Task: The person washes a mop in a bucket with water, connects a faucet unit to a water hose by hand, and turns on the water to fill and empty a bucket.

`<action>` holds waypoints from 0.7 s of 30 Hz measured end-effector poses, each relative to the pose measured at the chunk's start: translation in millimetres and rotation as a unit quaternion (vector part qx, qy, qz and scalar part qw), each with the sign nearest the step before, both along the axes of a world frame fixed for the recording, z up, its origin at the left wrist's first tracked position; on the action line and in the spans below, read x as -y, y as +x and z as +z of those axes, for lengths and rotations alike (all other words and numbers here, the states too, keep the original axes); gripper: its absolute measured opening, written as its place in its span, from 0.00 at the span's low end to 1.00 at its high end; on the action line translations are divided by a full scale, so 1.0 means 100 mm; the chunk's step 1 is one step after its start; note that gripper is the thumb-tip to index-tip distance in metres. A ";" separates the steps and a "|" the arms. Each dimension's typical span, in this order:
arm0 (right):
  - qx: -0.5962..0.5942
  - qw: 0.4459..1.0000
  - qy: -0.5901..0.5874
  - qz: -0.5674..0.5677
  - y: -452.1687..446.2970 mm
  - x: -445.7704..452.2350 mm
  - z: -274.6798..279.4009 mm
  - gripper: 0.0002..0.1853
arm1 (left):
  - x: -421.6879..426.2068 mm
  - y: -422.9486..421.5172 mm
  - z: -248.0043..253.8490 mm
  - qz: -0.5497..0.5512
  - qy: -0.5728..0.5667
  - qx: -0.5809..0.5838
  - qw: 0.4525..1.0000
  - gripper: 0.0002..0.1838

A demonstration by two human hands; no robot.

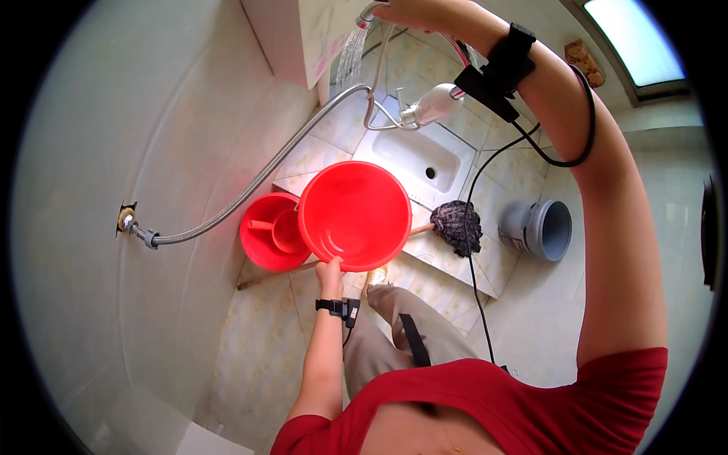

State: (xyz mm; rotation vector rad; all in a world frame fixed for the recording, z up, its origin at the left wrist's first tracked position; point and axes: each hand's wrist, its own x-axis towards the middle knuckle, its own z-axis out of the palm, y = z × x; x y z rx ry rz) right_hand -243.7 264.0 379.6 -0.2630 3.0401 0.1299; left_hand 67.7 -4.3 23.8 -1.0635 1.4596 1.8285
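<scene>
My left hand (331, 274) grips the near rim of a red basin (356, 212), its inside facing up toward the camera. At the top edge of the view, my right hand (402, 14) is closed around a shower head (367, 15), partly cut off by the frame. Water (350, 59) sprays down from the shower head, to the far left of the basin. A metal hose (288, 148) curves from the wall fitting (127, 220) toward the middle.
Left of the basin stands a red bucket (265, 260) with a red dipper (288, 231). Behind lies a white squat toilet (447, 159). A dark mop head (457, 227) and a grey bucket (550, 230) are to the right. A black cable (472, 265) hangs down.
</scene>
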 end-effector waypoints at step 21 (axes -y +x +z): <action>-0.033 0.979 0.164 0.115 0.15 0.00 0.01 0.08 | -0.47 -1.07 -1.64 0.059 -0.007 0.022 0.998 0.13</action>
